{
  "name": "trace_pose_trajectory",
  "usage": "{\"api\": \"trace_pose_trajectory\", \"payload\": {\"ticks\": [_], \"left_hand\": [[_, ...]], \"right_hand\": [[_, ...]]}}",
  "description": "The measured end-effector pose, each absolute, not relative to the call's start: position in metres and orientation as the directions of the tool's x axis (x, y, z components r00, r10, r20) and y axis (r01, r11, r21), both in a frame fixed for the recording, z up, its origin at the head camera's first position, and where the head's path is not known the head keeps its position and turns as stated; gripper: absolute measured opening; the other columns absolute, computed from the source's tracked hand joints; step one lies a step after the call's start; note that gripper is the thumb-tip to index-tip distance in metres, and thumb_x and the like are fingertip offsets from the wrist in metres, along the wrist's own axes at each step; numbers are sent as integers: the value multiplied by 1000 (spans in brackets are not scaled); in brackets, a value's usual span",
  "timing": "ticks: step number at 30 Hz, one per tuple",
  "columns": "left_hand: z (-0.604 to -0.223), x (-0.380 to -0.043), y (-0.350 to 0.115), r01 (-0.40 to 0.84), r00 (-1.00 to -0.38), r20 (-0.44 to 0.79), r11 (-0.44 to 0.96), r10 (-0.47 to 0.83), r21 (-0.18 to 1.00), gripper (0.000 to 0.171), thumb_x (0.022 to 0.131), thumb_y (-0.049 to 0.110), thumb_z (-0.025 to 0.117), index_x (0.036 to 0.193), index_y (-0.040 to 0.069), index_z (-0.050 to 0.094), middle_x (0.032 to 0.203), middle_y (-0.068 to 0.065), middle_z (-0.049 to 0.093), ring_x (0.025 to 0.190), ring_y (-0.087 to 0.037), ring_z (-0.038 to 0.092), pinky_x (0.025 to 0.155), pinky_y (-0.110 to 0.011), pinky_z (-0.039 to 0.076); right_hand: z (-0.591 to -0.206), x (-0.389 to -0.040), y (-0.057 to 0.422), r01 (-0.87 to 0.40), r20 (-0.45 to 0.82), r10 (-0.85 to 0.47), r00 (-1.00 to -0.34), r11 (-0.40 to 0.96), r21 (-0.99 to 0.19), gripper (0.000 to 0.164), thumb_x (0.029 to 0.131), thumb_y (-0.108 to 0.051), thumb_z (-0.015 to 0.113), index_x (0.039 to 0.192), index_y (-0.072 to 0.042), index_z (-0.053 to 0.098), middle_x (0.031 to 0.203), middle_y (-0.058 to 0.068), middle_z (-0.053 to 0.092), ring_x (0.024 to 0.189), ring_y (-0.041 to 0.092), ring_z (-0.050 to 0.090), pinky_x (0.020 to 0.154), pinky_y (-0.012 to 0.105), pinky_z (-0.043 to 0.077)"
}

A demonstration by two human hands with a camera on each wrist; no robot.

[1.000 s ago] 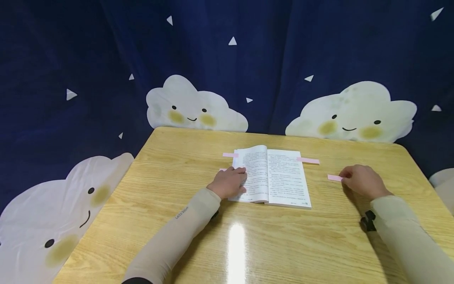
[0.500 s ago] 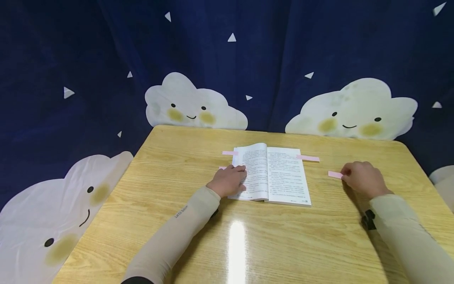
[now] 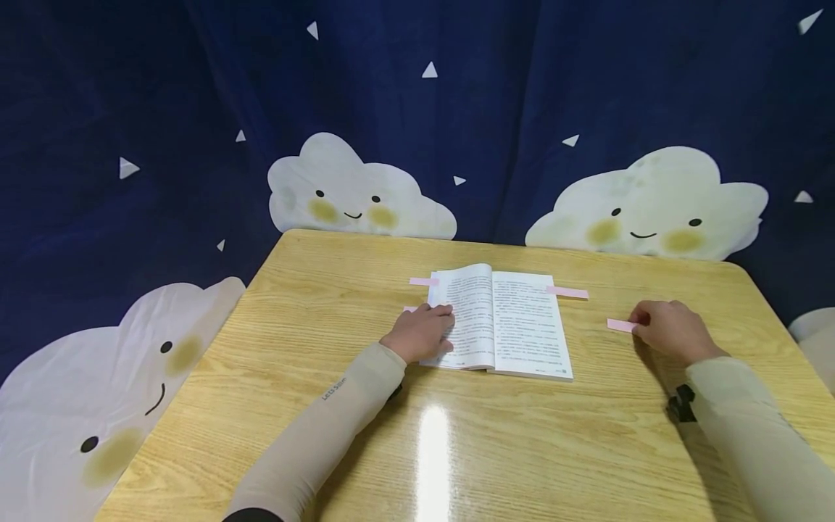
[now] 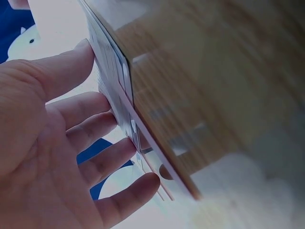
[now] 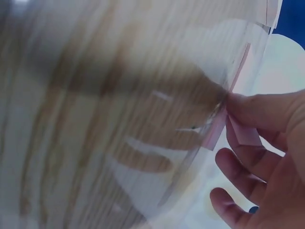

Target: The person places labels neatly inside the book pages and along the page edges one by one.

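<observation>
An open book (image 3: 531, 326) with printed pages lies on the wooden table. My left hand (image 3: 420, 333) rests on its left page, fingers extended; the left wrist view shows the fingertips (image 4: 125, 147) along the page edges. Off to the book's right, my right hand (image 3: 672, 330) pinches the end of a pink paper strip (image 3: 621, 325) between thumb and index finger, low over the table or touching it. In the right wrist view the strip (image 5: 247, 132) is partly hidden behind the thumb, and the other fingers hang loosely curled.
A pink strip (image 3: 569, 292) sticks out from the book's right edge, and another strip (image 3: 422, 281) from its upper left. One more pink strip (image 3: 409, 309) is mostly covered by the left hand. A dark blue cloud-print curtain (image 3: 496, 109) stands behind the glossy table (image 3: 522, 449).
My right hand has shifted very slightly to the right with the pink paper strip still pinched. The left hand and the book have stayed in place.
</observation>
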State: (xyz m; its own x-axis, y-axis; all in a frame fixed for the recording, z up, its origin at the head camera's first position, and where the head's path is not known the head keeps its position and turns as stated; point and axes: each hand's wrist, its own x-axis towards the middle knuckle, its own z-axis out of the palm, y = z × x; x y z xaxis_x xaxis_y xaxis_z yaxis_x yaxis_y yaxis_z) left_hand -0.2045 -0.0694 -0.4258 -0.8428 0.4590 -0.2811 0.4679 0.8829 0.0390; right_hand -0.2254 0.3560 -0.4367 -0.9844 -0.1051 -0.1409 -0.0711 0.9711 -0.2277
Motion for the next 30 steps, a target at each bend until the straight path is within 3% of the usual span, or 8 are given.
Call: {"api": "trace_pose_trajectory", "payload": {"ticks": [11,30], "left_hand": [[-426,-205,-69,465,-840,-289,884,459,54,51,100,44,55,147,25,48,164,7,31,141,-26,44,100,-47,49],[-427,-203,-70,470,-842,-275,881,464,48,52,100,44,55,148,25,47,163,7,32,141,-25,44,101,-48,49]], "right_hand": [[-433,-228,364,-85,-174,-143,-974,949,-304,12,89,-11,67,88,0,67,80,13,67,71,23,55,64,34,44],[-430,-227,369,-53,-209,-139,-968,927,-371,15,89,-15,68,91,0,69,86,14,67,77,23,55,67,29,41]]}}
